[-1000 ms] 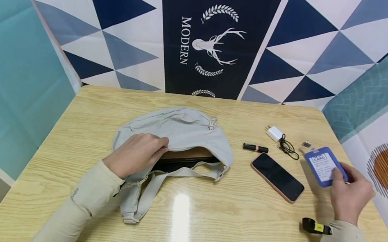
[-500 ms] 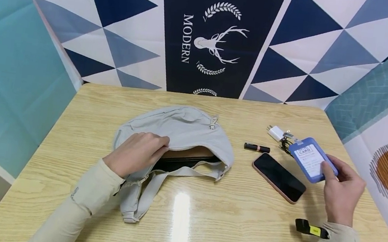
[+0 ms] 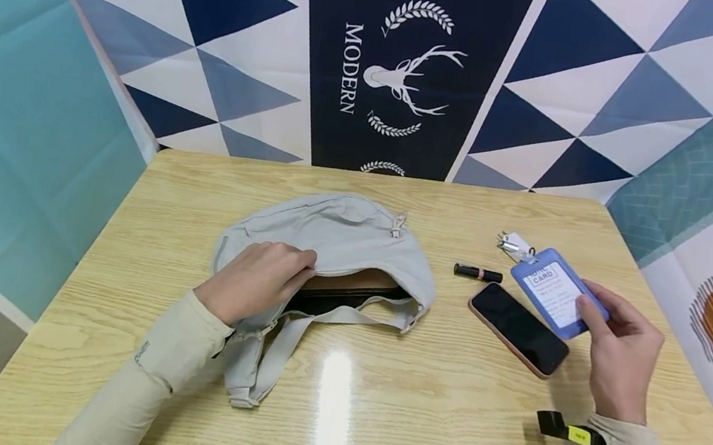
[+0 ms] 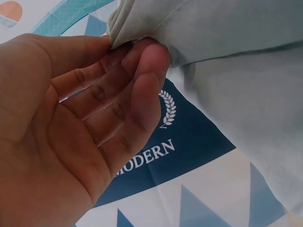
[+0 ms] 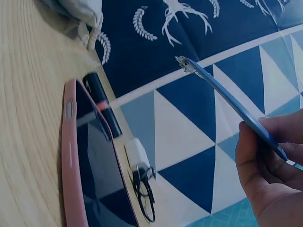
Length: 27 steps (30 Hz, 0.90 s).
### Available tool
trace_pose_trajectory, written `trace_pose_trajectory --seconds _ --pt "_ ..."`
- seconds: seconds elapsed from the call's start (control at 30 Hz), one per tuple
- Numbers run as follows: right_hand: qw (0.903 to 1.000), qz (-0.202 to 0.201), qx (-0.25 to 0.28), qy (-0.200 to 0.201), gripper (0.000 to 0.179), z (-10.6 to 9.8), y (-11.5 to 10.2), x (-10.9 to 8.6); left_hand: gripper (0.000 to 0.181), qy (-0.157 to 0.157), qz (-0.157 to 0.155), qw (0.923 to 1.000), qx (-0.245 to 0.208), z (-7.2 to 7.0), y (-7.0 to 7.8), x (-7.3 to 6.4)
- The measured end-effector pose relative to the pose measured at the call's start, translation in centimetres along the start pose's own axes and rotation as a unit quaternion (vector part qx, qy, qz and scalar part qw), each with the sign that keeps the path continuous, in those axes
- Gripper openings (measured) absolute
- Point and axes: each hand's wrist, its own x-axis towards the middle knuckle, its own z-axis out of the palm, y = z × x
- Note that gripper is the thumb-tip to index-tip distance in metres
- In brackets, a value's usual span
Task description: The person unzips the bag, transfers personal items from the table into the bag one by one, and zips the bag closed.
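Observation:
A pale grey sling bag (image 3: 341,232) lies on the table with its zipped mouth gaping, showing a brown and black interior. My left hand (image 3: 260,277) pinches the upper edge of that opening between thumb and fingers; the left wrist view shows the pinched fabric (image 4: 125,23) close up. On the right, my right hand (image 3: 626,352) holds a blue badge holder (image 3: 555,292) by its lower right corner, thumb on the front. The badge is raised above the table, seen edge-on in the right wrist view, with a metal clip (image 5: 184,64) at its far end.
A phone in a pink case (image 3: 518,330) lies below and left of the badge. Beside it are a black tube with a pink band (image 3: 478,273) and a white charger plug (image 5: 136,153) with a black cable (image 5: 144,189). Patterned cloth rises behind the wooden table (image 3: 412,413).
My right hand has carried the badge leftward, from the table's right side to over the charger and the phone's upper end. My left hand keeps its pinch on the bag's edge.

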Motion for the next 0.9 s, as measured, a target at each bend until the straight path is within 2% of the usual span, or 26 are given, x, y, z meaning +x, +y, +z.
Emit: trace_pose_trajectory --seconds 0.2,0.27,0.67,0.9 --pt "0.9945 0.002 0.074 -0.075 0.038 1.1 -0.6 -1.1 0.024 0.0 0.0 1.0 0.001 0.0 -0.2 -0.2" --pt "0.9923 0.002 0.082 -0.093 0.039 1.4 -0.7 -1.6 0.024 -0.001 0.001 1.0 0.001 0.1 -0.3 -0.2" --pt "0.9811 -0.003 0.066 -0.182 0.035 3.2 -1.1 -4.3 0.024 0.0 -0.001 1.0 -0.003 -0.2 -0.3 -0.1" --pt "0.972 -0.001 -0.007 -0.235 0.032 4.6 -1.4 -5.7 0.025 -0.003 -0.004 1.0 0.004 -0.2 -0.2 0.0"
